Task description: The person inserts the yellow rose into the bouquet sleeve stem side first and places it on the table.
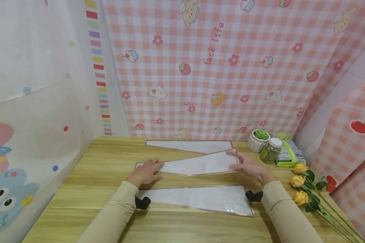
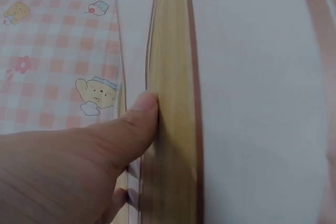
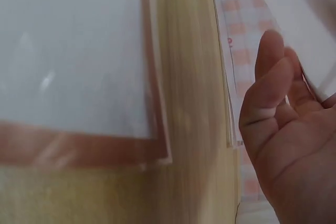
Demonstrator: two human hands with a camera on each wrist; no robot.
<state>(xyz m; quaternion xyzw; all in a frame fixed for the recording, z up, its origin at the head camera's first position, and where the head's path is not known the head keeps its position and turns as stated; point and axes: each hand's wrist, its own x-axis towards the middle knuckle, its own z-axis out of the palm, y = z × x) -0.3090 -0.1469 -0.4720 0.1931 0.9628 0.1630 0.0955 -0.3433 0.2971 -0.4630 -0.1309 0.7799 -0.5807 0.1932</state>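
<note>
Three tapered white plastic sleeves with brown borders lie one behind another in the head view. My left hand (image 1: 145, 172) rests over the narrow left end of the middle sleeve (image 1: 197, 164), fingers fairly straight. In the left wrist view, the thumb (image 2: 137, 116) lies along a sleeve edge. At the wide right end of that same sleeve, my right hand (image 1: 250, 166) holds the edge between thumb and fingers, seen curled in the right wrist view (image 3: 289, 114). The near sleeve (image 1: 200, 199) lies flat below both hands. Behind them is the far sleeve (image 1: 191, 145).
At the back right stand a potted succulent (image 1: 258, 141), a white-lidded jar (image 1: 271, 151) and a green-and-grey packet (image 1: 289, 153). Yellow roses (image 1: 298, 181) with long stems lie along the right side of the wooden table (image 1: 79, 195). Patterned cloths hang behind and beside it.
</note>
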